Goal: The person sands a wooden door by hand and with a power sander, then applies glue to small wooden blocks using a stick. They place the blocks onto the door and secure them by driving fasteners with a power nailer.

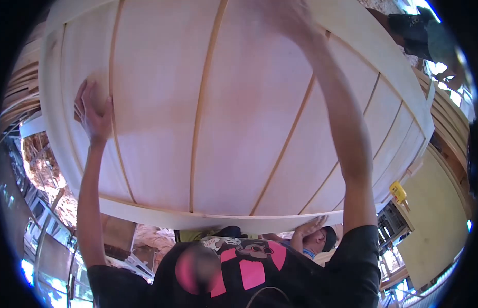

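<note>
A large pale wooden panel point(249, 113) with grooves running between its boards fills most of the view. On its left part rests my left hand point(95, 110), fingers spread and slightly bent, the thumb beside a groove. No object shows in that hand. My right hand point(282, 18) is stretched far across to the panel's top edge in the view. Motion smears its fingers, so whether it holds anything is hidden.
Below the panel's near edge on the right, another person point(316, 241) has a hand near the frame. A yellow tool point(398, 192) lies at the right beside a plywood sheet point(434, 220). Stacked wood strips point(20, 92) stand at the left. Someone else point(424, 36) is at upper right.
</note>
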{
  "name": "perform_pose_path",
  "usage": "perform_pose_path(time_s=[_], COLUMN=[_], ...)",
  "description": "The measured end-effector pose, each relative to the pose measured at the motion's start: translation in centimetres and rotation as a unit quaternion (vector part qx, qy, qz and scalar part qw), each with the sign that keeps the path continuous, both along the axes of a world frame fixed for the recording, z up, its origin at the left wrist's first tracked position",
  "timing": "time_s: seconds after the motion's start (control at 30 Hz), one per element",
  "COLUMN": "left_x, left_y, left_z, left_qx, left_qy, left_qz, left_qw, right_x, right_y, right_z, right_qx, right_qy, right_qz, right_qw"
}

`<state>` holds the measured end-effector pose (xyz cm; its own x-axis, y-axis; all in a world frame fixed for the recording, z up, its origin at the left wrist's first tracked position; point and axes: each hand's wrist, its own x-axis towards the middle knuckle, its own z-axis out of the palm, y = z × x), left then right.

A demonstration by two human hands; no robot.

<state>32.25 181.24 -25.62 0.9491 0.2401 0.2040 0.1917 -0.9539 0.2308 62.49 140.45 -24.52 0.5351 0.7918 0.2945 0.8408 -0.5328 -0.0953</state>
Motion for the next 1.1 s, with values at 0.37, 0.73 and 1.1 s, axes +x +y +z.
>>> perform_pose_path(time_s=[0.37, 0.73, 1.1], left_x=[0.3, 0.2, -0.2], left_y=[-0.7, -0.3, -0.1], left_z=[0.1, 0.6, 0.3], left_qx=[0.030, 0.012, -0.018], left_qy=[0.010, 0.022, 0.006], left_qz=[0.029, 0.035, 0.006], left_qw=[0.999, 0.999, 1.000], right_x=[0.4, 0.5, 1.4], right_y=[7.2, -3.9, 24.6], right_z=[-0.9, -0.5, -5.8], right_qx=[0.056, -0.040, 0.210], right_qy=[-0.011, -0.014, -0.002], right_qz=[-0.003, -0.054, 0.038], right_qw=[0.998, 0.998, 0.977])
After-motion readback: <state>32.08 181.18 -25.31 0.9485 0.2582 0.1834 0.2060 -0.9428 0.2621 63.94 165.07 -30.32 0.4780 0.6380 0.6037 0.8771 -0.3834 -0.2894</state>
